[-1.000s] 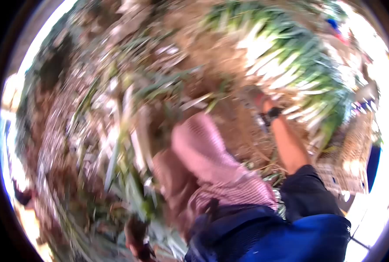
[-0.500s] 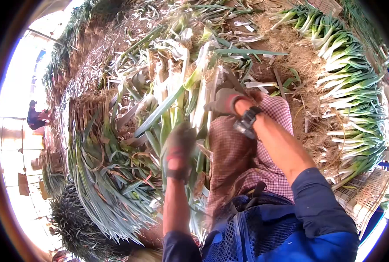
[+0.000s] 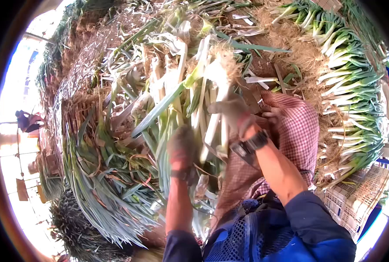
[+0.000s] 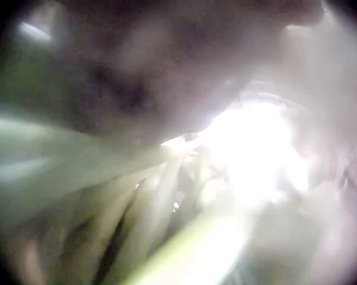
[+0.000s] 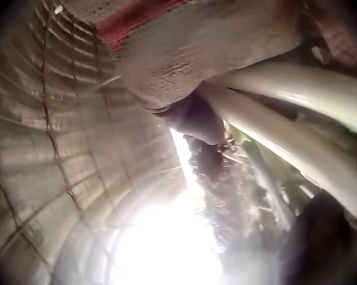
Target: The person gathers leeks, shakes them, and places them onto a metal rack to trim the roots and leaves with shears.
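Note:
My gloved right hand [image 3: 231, 109] is at the pale stalks of long green onions [image 3: 216, 124] in front of my lap. In the right wrist view its thumb side curls over white green onion stalks [image 5: 285, 130], which come out from under the glove. Rootlets at the bright onion ends show just beyond this hand. My gloved left hand [image 3: 183, 146], blurred, lies over the green leaves to the left, lower than the right hand. The left wrist view is hazy, with a dark glove [image 4: 154, 65] above pale stalks; I cannot tell how its fingers lie.
A heap of onions with long leaves [image 3: 103, 187] spreads to the left. Trimmed onions [image 3: 351, 91] lie in a curved row on the right, near loose roots [image 3: 299, 48]. A woven crate [image 3: 360, 196] stands at lower right. Checked cloth [image 3: 290, 126] covers my lap. Another person [image 3: 28, 121] is far left.
One second ago the view was blurred, with the left hand low by the lap and the right hand out to the right. Both then came to the onions; onion ends now stand beyond the right hand.

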The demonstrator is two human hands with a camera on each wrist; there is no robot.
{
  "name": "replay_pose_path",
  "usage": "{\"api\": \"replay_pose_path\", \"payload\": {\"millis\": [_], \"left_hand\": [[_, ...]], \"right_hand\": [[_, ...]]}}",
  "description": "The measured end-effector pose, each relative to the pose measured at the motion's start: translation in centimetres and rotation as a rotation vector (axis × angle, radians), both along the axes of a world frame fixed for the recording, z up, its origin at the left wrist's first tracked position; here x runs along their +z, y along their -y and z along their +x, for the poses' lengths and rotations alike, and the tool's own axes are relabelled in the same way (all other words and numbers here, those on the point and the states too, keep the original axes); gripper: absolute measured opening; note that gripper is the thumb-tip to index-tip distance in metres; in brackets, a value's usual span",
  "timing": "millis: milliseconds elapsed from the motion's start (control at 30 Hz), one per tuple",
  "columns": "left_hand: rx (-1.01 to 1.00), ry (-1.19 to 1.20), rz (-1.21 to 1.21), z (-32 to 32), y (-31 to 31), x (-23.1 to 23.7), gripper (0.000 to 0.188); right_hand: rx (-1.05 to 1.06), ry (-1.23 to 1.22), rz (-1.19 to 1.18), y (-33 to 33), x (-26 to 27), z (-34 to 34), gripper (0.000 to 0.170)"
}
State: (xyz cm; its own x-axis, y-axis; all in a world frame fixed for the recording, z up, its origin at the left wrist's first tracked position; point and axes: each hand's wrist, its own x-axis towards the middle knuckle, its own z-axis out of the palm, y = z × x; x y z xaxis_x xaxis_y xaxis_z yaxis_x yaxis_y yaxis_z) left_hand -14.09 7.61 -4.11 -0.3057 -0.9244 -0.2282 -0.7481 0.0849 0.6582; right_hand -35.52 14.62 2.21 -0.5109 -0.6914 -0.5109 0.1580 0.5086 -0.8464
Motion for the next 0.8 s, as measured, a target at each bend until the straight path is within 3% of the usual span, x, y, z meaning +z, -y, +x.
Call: {"api": "replay_pose_path", "payload": {"millis": [67,100,167,200,233,300,367,400,433,500,567,633,667,700,767,800], "left_hand": [[-0.003,-0.009,-0.016,1.0,0.8,-1.6,0.025],[0.026,-0.076,0.022,1.8,1.4,-3.1,0.026],[0.025,-0.098,0.076,1.7,1.9,-3.6,0.028],[0.025,-0.095,0.096,1.5,2.0,-3.5,0.029],[0.018,-0.093,0.094,0.5,1.8,-2.0,0.029],[-0.125,0.159,-0.127,-1.4,0.8,-0.1,0.034],[-0.164,0.057,-0.249,-1.7,0.4,-1.2,0.038],[-0.171,0.099,-0.279,-2.2,0.5,-1.4,0.038],[-0.176,0.144,-0.308,-2.3,0.5,-1.6,0.039],[-0.191,0.182,-0.349,-1.6,-0.1,-1.2,0.039],[-0.241,-0.026,-0.050,0.4,-0.9,-0.7,0.032],[-0.156,-0.275,0.262,3.3,-3.1,-2.2,0.027],[-0.176,-0.303,0.327,4.6,-4.7,-2.0,0.027],[-0.199,-0.329,0.393,5.2,-5.7,-1.8,0.027],[0.000,-0.489,0.788,4.0,-7.4,3.2,0.031],[-0.021,-0.515,0.868,4.1,-7.2,4.1,0.033]], "right_hand": [[-0.147,0.203,-0.523,-1.9,0.7,0.1,0.008],[-0.082,0.217,-0.632,-2.6,-0.7,-0.9,0.006],[-0.283,0.151,-0.414,-2.4,-2.2,-1.5,0.010],[-0.396,0.413,-0.399,-2.1,-5.5,-2.6,0.016],[-0.345,0.344,-0.421,-2.5,-5.2,-2.6,0.024],[-0.315,0.363,-0.352,-2.9,-5.2,-2.9,0.026],[-0.302,0.356,-0.405,-1.9,-7.0,-3.0,0.027],[-0.329,0.427,-0.354,-0.9,-6.6,-2.8,0.027],[-0.275,0.271,-0.303,-0.7,-6.1,-2.8,0.030],[-0.215,0.276,-0.241,-0.3,-5.3,-2.7,0.033],[-0.194,0.363,-0.347,-0.1,-7.2,-2.5,0.036],[0.015,0.161,-0.325,-0.2,-6.5,-1.8,0.036],[-0.034,0.416,-0.387,0.1,-7.3,-1.5,0.037],[0.017,0.309,-0.359,0.1,-6.8,-1.1,0.035],[0.030,0.476,-0.480,-0.1,-9.0,-1.1,0.030],[0.061,0.516,-0.568,-0.6,-9.6,-1.0,0.028]]}}
